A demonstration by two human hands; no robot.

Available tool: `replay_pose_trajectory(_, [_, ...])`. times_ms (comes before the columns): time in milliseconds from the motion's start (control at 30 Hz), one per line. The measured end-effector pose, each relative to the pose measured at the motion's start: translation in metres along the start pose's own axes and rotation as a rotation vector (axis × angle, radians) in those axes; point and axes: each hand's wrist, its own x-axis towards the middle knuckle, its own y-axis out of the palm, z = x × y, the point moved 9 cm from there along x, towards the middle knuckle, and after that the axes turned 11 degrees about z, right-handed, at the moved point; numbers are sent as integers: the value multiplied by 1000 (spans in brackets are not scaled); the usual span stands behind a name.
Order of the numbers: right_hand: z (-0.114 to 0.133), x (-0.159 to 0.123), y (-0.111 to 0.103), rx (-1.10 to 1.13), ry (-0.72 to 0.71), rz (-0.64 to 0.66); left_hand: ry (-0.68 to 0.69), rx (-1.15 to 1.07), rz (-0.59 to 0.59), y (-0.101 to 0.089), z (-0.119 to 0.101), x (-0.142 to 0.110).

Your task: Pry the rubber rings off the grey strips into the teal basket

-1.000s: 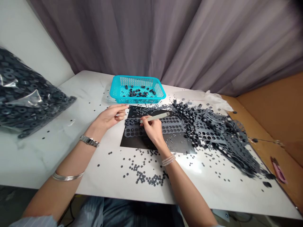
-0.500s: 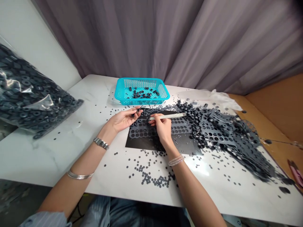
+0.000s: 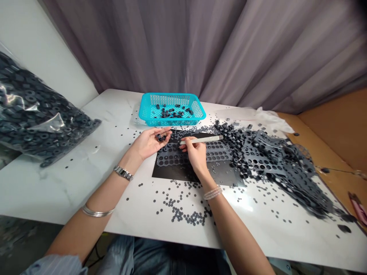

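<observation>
My left hand point(image 3: 150, 143) is palm up, its curled fingers cradling a few small black rings point(image 3: 161, 137). Across from it, my right hand point(image 3: 197, 151) grips a slim white stick-like tool point(image 3: 208, 139) like a pen; its far end is darker, and its tip by my fingers is hard to make out. Under both hands lies a black sheet point(image 3: 166, 172) with perforated dark grey strips point(image 3: 219, 156) on it, their round holes in rows. Just beyond stands a turquoise basket point(image 3: 172, 123) with several black rings inside.
A clear bag point(image 3: 37, 114) full of black rings stands at the left. Loose rings and punched strips point(image 3: 266, 164) are heaped on the right. Small black discs point(image 3: 192, 217) are scattered over the white table point(image 3: 137, 217). A pink-handled tool point(image 3: 358, 208) lies far right.
The fingers of my left hand have shifted, and the black rings now show lower in its palm. My right hand, with the white tool, has barely moved.
</observation>
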Motion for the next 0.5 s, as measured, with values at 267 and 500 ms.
replay_pose_trajectory(267, [9, -1, 17, -310, -55, 115, 66, 558, -105, -3, -9, -5])
replay_pose_trajectory(500, [20, -3, 23, -411, -130, 147, 54, 1708, -97, 24, -11, -6])
